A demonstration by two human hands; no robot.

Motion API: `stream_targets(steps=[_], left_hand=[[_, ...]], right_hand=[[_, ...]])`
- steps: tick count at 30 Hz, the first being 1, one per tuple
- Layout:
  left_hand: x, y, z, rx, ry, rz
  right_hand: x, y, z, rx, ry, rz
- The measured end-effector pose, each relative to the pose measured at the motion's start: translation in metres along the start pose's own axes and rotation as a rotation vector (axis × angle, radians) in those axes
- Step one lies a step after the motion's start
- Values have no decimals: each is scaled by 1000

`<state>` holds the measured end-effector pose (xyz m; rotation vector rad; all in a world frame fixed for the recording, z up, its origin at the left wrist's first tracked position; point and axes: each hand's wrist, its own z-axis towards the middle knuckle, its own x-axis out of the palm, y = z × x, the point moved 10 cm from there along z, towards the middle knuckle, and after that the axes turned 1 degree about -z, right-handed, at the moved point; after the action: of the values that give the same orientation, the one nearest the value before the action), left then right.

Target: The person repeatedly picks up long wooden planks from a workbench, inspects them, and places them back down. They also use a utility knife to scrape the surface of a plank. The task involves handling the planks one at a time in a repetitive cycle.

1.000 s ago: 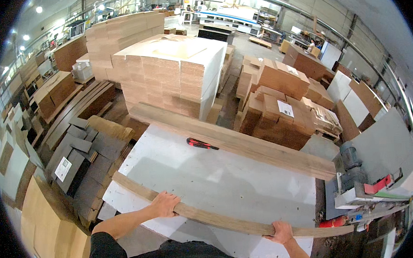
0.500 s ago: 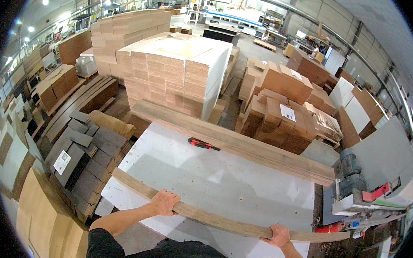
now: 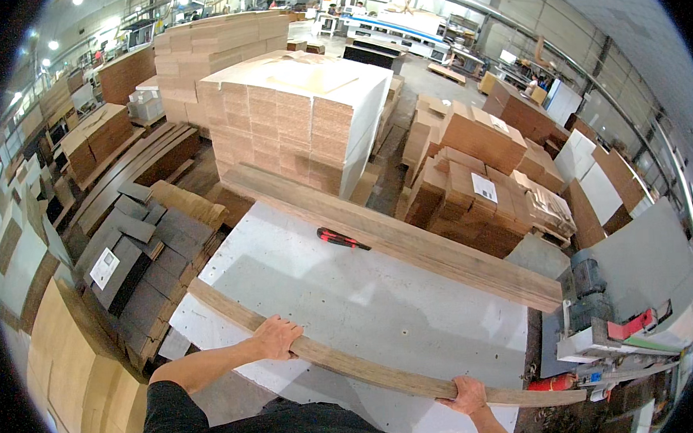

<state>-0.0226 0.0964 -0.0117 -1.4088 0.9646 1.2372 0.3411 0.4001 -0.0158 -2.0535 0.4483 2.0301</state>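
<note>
A long, narrow wooden board (image 3: pixel 354 365) lies along the near side of a white work table (image 3: pixel 310 273). My left hand (image 3: pixel 278 338) is closed over it left of its middle, fingers wrapped over the far edge. Toward its right end my right hand (image 3: pixel 466 396) grips the same board, the thumb on the near side. The board's right end reaches past the table toward a machine. Beyond my hands, a red and black utility knife (image 3: pixel 343 239) rests on the table, touched by neither hand.
Long wooden boards (image 3: pixel 395 237) lie along the table's far edge. A machine with a grey motor (image 3: pixel 589 290) stands at the right, a red cylinder (image 3: pixel 553 384) below it. Tall panel stacks (image 3: pixel 279 126) rise behind; dark panels (image 3: pixel 142 278) are piled at the left.
</note>
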Motion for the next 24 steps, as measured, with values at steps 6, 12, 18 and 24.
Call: stream_targets(steps=[6, 12, 18, 24], left_hand=[[-1, -5, 0, -1, 35, 14], [0, -7, -8, 2, 42, 8], [-10, -14, 6, -13, 58, -21], [13, -2, 1, -133, 198, 5]], right_hand=[[3, -3, -7, -7, -22, 10], [3, 4, -10, -15, 1, 14], [8, -3, -26, 58, 84, 9], [29, -17, -12, 133, 256, 157]])
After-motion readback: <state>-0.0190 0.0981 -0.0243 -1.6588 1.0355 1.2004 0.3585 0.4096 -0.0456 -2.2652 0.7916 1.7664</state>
